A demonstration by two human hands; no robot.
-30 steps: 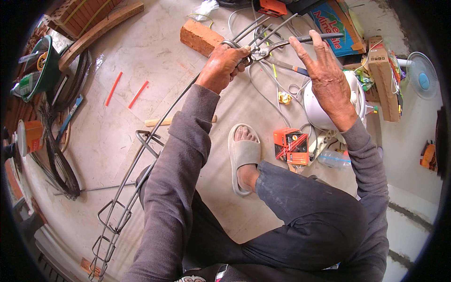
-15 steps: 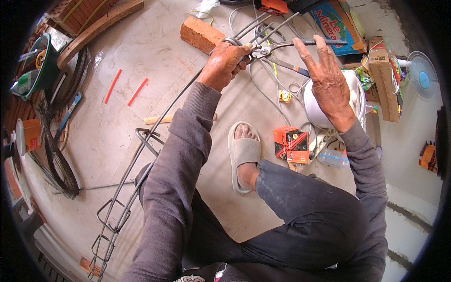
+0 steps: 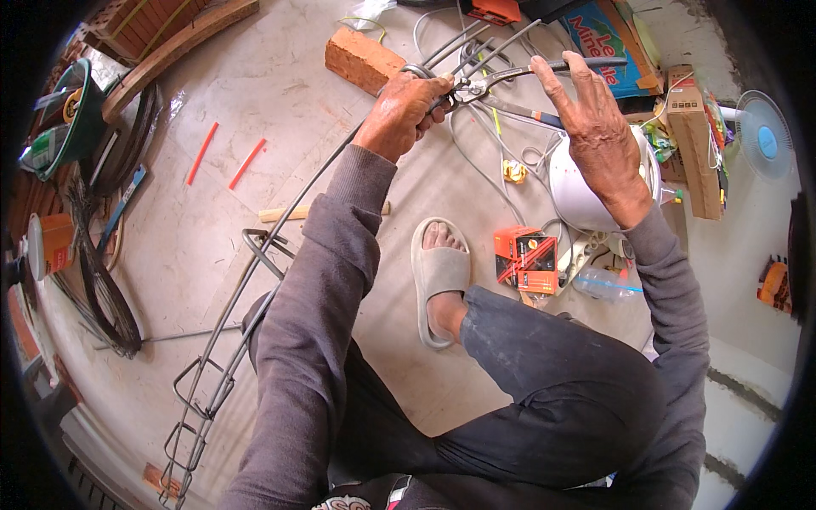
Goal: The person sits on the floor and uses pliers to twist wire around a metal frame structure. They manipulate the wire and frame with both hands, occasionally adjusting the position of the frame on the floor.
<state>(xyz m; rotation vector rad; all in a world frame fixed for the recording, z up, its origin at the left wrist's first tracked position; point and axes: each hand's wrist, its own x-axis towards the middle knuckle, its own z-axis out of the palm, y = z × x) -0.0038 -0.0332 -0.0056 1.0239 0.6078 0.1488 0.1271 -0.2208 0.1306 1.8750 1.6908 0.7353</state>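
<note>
My left hand is closed around the far end of a long, narrow steel rebar cage. Its bars run from the lower left, beside my left arm, to bare ends beyond my fist. Just right of that thumb are the jaws of a pair of pliers, at the bars; what they bite on is too small to tell. The pliers' dark handles are spread wide. My right hand has its fingers stretched out, the fingertips at the upper handle and the palm near the end of the lower one.
A red brick lies beyond my left hand. To the right are a white round container, an orange-black box and a fan. Two red strips and a wooden stick lie left. A green bucket stands far left.
My right hand has shifted slightly, its fingers up toward the upper handle. The pliers' handles have tilted up a little. My left hand keeps its grip, with a slight move left.
</note>
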